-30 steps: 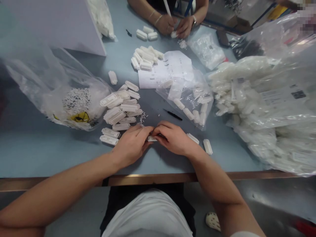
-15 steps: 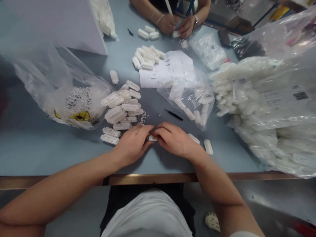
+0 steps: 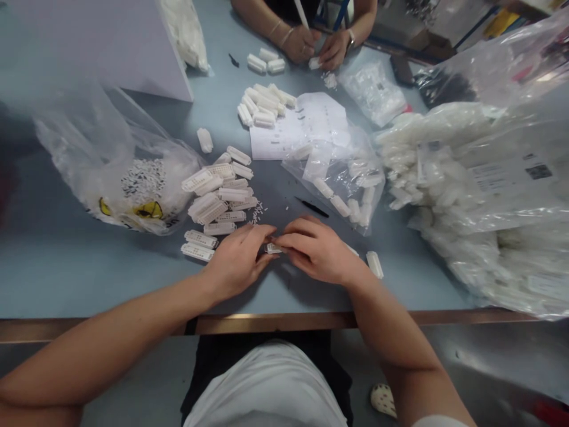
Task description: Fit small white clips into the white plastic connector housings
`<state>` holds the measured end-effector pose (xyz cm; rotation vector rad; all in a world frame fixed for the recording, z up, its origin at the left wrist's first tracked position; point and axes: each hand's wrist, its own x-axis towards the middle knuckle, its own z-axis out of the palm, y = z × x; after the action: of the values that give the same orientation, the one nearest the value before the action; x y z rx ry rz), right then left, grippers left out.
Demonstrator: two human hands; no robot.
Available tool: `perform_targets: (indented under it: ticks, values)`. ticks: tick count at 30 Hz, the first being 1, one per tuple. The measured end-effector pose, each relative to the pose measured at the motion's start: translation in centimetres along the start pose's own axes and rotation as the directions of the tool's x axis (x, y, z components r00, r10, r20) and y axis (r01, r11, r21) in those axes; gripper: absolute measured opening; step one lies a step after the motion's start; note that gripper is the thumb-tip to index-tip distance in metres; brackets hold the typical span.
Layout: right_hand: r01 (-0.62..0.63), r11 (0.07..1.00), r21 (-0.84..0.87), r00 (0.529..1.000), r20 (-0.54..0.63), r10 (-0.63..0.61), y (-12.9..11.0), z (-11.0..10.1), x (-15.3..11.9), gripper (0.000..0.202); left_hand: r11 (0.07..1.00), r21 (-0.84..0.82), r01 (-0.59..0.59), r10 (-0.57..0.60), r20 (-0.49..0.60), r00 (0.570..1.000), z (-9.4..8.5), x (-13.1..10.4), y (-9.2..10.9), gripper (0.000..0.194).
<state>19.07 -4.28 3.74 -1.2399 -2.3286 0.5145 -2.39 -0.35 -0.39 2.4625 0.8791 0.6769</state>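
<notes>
A small white slotted plastic case (image 3: 272, 249) lies between my hands just above the table. My left hand (image 3: 235, 260) is closed on its left end, thumb and fingers on either side. Over its right end, my right hand (image 3: 316, 249) is closed in a pinch, its fingertips touching the case; anything tiny between them is hidden. Tiny white pegs (image 3: 256, 212) are scattered just beyond my left hand. A pile of similar white cases (image 3: 220, 193) lies to the left, and another case (image 3: 374, 264) sits right of my right wrist.
A clear bag of small white pieces (image 3: 144, 181) stands left. Beyond my hands lie a black pen-like tool (image 3: 312, 207), a bag of white cases (image 3: 340, 204) and a printed sheet (image 3: 271, 145). Large filled bags (image 3: 480, 190) crowd the right. Opposite, a co-worker's hands (image 3: 317, 50) hold a white piece.
My right hand has shifted slightly, its fingers lifting a little over the case and its wrist now covering more of a case behind it. My left hand stays on the case.
</notes>
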Motion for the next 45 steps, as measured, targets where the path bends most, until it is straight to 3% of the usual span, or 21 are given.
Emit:
perform_targets:
  ticks: [3, 6, 8, 12, 17, 20, 22, 24, 26, 28, 31, 35, 40, 45]
  values:
    - [-0.197, 0.959, 0.205, 0.977, -0.035, 0.209, 0.0, -0.1, 0.0, 0.019, 1.000, 0.007, -0.030, 0.030, -0.037, 0.999, 0.0, -0.1, 0.0, 0.030]
    - [-0.415, 0.825, 0.384, 0.907, 0.110, 0.406, -0.1, 0.0, 0.3, 0.022, 0.996, 0.022, -0.082, 0.083, -0.088, 0.993, 0.1, -0.3, 0.0, 0.027]
    - [-0.508, 0.713, 0.483, 0.858, 0.216, 0.466, -0.3, 0.1, 0.5, 0.027, 0.992, 0.041, -0.119, 0.123, -0.112, 0.986, 0.3, -0.5, -0.1, 0.026]
    - [-0.579, 0.534, 0.616, 0.804, 0.320, 0.501, -0.6, 0.4, 0.8, 0.028, 0.984, 0.068, -0.165, 0.172, -0.119, 0.978, 0.6, -0.7, 0.0, 0.027]
    - [-0.576, 0.398, 0.715, 0.784, 0.345, 0.516, -0.8, 1.1, 0.7, 0.028, 0.976, 0.029, -0.216, 0.218, -0.112, 0.969, 0.4, -0.6, 0.5, 0.024]
    - [-0.562, 0.425, 0.709, 0.799, 0.334, 0.500, -0.6, 1.0, 0.5, 0.033, 0.977, 0.027, -0.211, 0.213, -0.111, 0.971, 0.2, -0.6, 0.8, 0.023]
    - [-0.542, 0.504, 0.673, 0.818, 0.283, 0.502, -0.1, 0.6, 0.4, 0.037, 0.978, 0.038, -0.205, 0.208, -0.120, 0.971, 0.0, -0.5, 0.9, 0.022]
    - [-0.513, 0.657, 0.552, 0.829, 0.120, 0.546, 0.8, 0.4, 0.4, 0.031, 0.980, 0.048, -0.191, 0.195, -0.093, 0.976, -0.1, -0.5, 1.0, 0.019]
    - [-0.495, 0.810, 0.315, 0.825, -0.123, 0.552, 1.8, 0.4, 0.7, 0.011, 0.982, 0.070, -0.173, 0.175, -0.032, 0.984, -0.1, -0.4, 1.0, 0.016]
    - [-0.481, 0.875, 0.052, 0.847, -0.229, 0.479, 2.7, 0.9, 1.0, 0.010, 0.982, 0.103, -0.160, 0.159, 0.025, 0.987, -0.1, -0.3, 1.0, 0.015]
    - [-0.424, 0.870, -0.251, 0.904, -0.182, 0.388, 3.2, 1.7, 1.7, 0.017, 0.978, 0.136, -0.156, 0.149, 0.063, 0.987, 0.0, -0.2, 1.0, 0.014]
    - [-0.347, 0.828, -0.440, 0.937, -0.124, 0.327, 3.2, 2.7, 2.6, 0.025, 0.979, 0.146, -0.144, 0.138, 0.048, 0.989, 0.0, -0.1, 0.7, 0.014]
    - [-0.383, 0.835, -0.396, 0.924, -0.161, 0.347, 3.4, 2.7, 3.0, 0.024, 0.988, 0.118, -0.100, 0.099, 0.018, 0.995, -0.1, 0.1, 0.2, 0.013]
    - [-0.370, 0.927, 0.059, 0.907, -0.194, 0.374, 2.4, 1.3, 1.6, 0.013, 0.996, 0.074, -0.058, 0.061, -0.030, 0.998, 0.1, 0.0, -0.1, 0.019]
